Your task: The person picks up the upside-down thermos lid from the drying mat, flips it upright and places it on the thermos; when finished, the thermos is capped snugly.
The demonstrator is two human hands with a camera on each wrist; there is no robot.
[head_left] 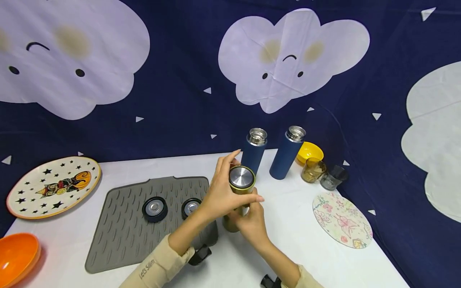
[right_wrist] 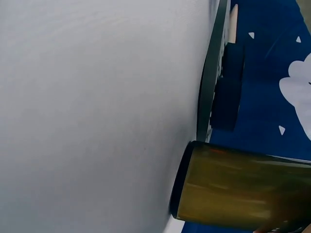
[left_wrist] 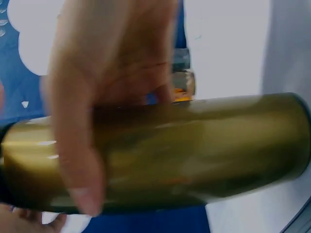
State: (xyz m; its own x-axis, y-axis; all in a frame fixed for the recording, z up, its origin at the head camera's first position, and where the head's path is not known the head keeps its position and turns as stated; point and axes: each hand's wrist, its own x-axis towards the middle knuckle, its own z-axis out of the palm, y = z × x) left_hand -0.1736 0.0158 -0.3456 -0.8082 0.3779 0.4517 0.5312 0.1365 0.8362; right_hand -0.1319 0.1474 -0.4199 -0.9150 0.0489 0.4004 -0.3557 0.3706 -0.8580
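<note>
A gold thermos bottle (head_left: 231, 224) stands upright on the white table, its steel-topped lid (head_left: 241, 177) in place. My left hand (head_left: 225, 190) grips its upper part, thumb across the near side and fingers round the far side. In the left wrist view that thumb lies over the gold body (left_wrist: 194, 150), blurred. Lower in the head view, my right hand (head_left: 253, 224) holds the bottle from the near right side with bent fingers. The bottle's dark base (right_wrist: 182, 179) meets the table in the right wrist view. Two open blue bottles, one (head_left: 253, 154) partly behind the lid, another (head_left: 286, 156) farther right, stand behind.
Two dark lids (head_left: 155, 209) (head_left: 190, 207) lie on a grey drying mat (head_left: 122, 236). Left are a star-patterned plate (head_left: 39, 176) and an orange bowl (head_left: 18, 256). At right stand a yellow bowl (head_left: 310, 152), two small glasses (head_left: 313, 171) (head_left: 333, 178) and a flowered round mat (head_left: 342, 220).
</note>
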